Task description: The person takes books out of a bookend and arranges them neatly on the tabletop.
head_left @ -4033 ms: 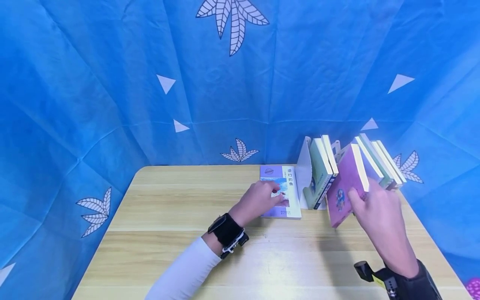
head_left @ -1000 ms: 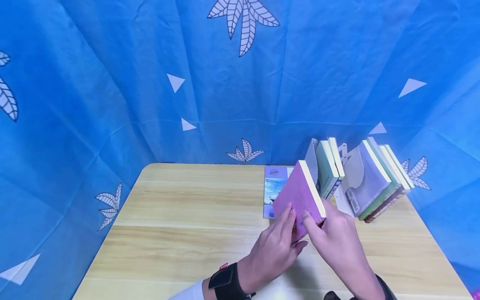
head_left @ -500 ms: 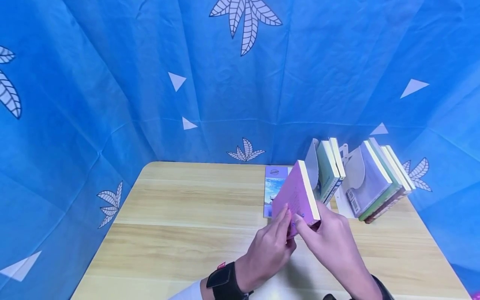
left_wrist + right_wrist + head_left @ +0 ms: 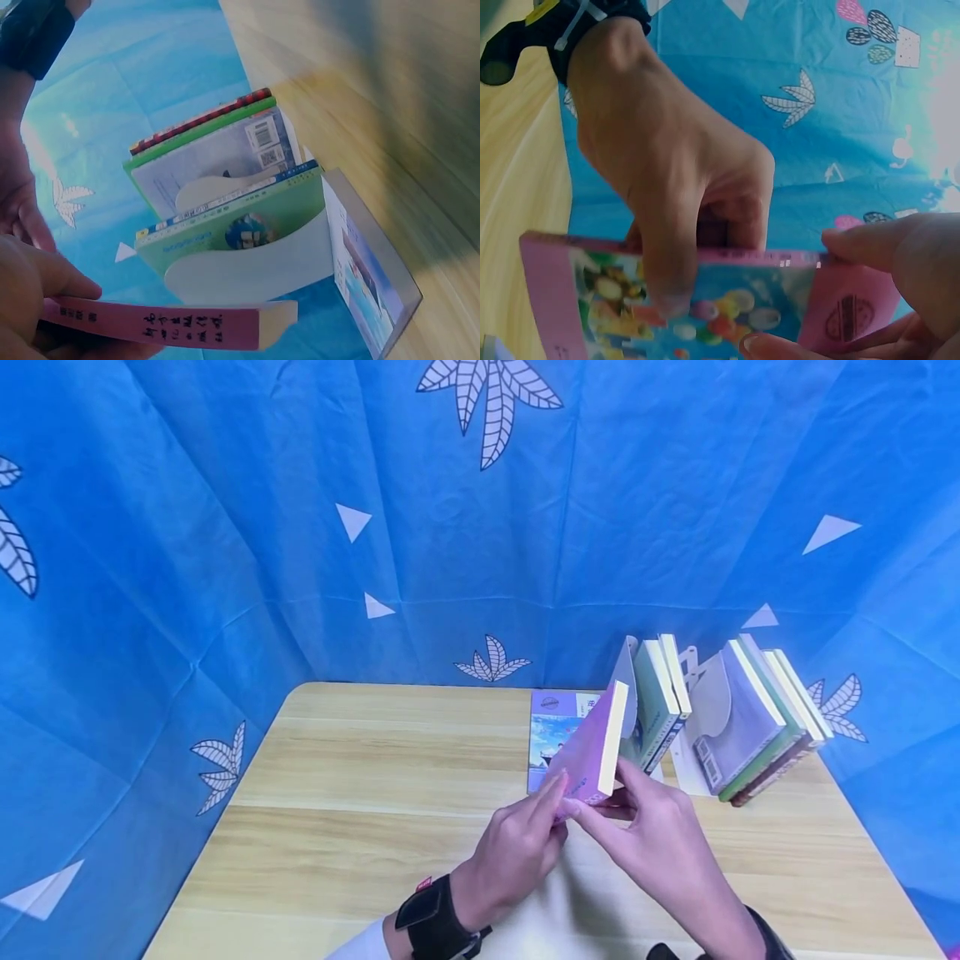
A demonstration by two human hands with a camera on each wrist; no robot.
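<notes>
Both hands hold a pink book at its lower end, tilted upright above the table. My left hand pinches it from the left, with the fingers lying along its cover. From the right, my right hand grips it with the thumb near the lower corner and the fingers behind. The left wrist view shows the pink spine with dark lettering. A colourful picture of balloons covers its front in the right wrist view. Behind it lies a flat purple and blue book, partly hidden by the pink one.
Green books lean beside a white metal bookend. Right of them, another white bookend stands against several upright books. A wooden table carries everything, with blue printed cloth behind.
Earlier my right hand pulled the pink book out from among the standing books, while my left touched the flat book. Now both hands hold the pink book, which has turned more edge-on.
</notes>
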